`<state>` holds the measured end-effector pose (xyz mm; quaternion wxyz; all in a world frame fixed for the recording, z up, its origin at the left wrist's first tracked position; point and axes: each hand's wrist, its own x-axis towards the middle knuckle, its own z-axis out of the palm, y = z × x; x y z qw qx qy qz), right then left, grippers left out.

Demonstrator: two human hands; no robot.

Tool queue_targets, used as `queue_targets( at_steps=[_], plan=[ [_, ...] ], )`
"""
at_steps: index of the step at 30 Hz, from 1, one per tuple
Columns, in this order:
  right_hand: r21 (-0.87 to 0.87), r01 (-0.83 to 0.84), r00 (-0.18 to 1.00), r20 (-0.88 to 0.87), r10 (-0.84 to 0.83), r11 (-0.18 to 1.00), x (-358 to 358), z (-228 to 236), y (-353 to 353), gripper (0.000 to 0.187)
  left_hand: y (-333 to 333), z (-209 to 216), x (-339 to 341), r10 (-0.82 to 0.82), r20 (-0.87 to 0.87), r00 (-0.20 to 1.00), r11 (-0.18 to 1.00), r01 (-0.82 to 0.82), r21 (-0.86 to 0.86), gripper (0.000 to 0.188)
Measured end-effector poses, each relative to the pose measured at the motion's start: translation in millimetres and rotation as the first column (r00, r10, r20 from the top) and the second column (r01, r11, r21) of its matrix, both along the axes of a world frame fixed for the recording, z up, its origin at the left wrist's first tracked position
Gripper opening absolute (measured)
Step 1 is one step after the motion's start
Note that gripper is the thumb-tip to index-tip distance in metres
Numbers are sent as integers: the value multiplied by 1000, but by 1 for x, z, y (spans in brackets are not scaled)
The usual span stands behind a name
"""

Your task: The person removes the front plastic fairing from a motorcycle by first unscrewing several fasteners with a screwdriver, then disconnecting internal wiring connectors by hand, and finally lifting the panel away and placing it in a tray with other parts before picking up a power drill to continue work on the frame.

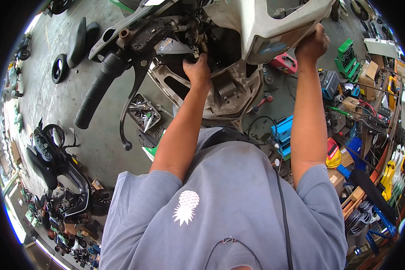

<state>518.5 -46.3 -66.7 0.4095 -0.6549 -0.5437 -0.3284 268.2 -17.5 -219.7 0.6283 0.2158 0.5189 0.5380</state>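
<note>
Your right grip [314,44] is curled around the outer edge of the white fairing [256,27]; the panel lies left of that grip and ahead of it. Visible lower edge slants from the right grip down-left, toward your left grip [197,71]. Full long axis: can't tell, top is cut off.

Key relation: the wiring connectors [196,50] sit just ahead of your left grip, at the thumb, bunched roughly fore-and-aft. Left is much nearer; right is well apart, across the fairing. Left thumb is up against the bundle, but its fingers are hidden, so can't tell whether you're pinching a plug or only touching.

Left of the left grip: brown-capped handlebar [104,74] and black lever [137,96]. Nearer you and left: tool tray [145,114]. Right fingertips hard to make out; cavity behind the connectors too dark to read.
</note>
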Motion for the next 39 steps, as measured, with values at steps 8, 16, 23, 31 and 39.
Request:
queue_targets(
  at_steps=[8, 16, 23, 31, 39],
  plan=[
    [6, 63, 994, 88, -63, 998, 13, -8, 3, 14, -8, 15, -15, -204, 132, 970, 968, 219, -119, 22],
    [-5, 10, 999, 47, -10, 1000, 9, -6, 3, 17, -18, 23, -17, -257, 112, 960, 966, 251, 63, 16],
    [-35, 46, 997, 61, -43, 998, 18, -12, 1, 19, -16, 16, -34, -244, 527, 814, 960, 280, 12, 27],
    [-36, 49, 998, 40, -47, 998, 17, -15, 2, 21, -26, 28, -32, -145, 325, 935, 989, 141, 35, 28],
    [-52, 104, 992, 77, -99, 993, 25, -19, 2, 20, -26, 18, -36, -204, 290, 935, 979, 197, 54, 31]
  ],
)
